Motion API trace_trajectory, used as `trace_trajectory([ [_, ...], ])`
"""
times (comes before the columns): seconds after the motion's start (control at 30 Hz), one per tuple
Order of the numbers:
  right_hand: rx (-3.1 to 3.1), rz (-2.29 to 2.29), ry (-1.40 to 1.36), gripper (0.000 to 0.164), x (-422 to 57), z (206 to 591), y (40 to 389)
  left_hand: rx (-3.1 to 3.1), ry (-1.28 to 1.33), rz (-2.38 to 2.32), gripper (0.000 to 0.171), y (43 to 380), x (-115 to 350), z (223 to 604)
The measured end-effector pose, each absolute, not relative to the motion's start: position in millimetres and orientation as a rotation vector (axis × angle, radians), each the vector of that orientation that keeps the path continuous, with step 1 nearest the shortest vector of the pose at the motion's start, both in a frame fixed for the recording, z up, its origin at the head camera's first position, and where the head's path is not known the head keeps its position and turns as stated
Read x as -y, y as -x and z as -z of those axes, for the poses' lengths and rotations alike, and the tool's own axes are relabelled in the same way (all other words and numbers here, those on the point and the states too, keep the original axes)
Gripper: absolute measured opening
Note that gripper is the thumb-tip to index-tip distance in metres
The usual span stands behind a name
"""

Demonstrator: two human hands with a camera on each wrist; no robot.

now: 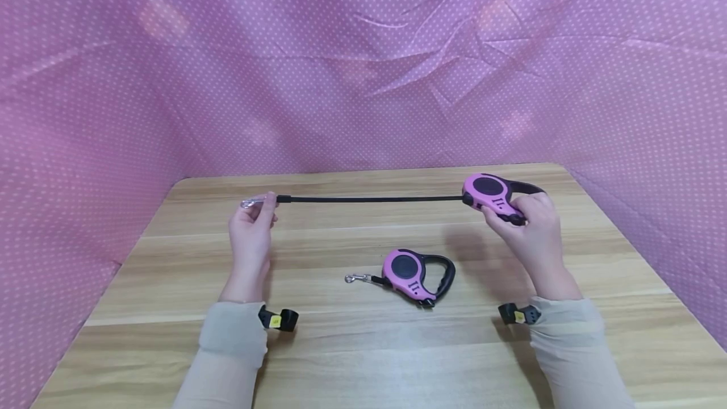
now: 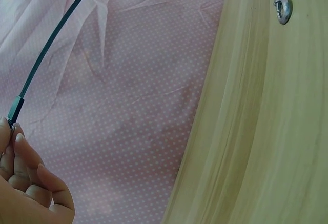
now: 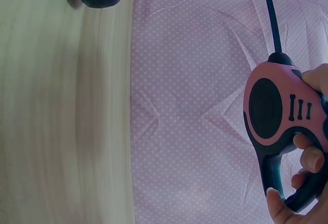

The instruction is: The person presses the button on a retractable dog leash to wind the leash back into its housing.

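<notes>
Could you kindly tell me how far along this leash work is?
Done: the black cord is drawn out. In hand: the left grip pinches its metal clip, the right grip holds the pink case. Remaining, perhaps: rewinding; the second leash lies retracted on the table.

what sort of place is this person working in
Probably a small makeshift recording booth indoors: pink polka-dot fabric closes off the back and both sides of a wood-grain table, and black devices, likely cameras, are worn at both wrists.
</notes>
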State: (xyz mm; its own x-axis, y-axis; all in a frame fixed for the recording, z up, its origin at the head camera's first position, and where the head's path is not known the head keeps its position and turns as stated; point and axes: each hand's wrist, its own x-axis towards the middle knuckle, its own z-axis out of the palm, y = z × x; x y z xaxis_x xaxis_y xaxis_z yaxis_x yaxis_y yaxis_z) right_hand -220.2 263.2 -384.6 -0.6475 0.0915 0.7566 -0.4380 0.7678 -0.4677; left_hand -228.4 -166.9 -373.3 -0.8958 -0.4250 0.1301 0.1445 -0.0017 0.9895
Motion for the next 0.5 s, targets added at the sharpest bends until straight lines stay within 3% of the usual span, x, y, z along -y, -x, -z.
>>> trace_trajectory([
  [0.5,2.15,-0.791,-0.296,0.036,-258.6,386.9,220.9,1.941,-0.288,1.949,0.014,227.5,160.4,375.2],
])
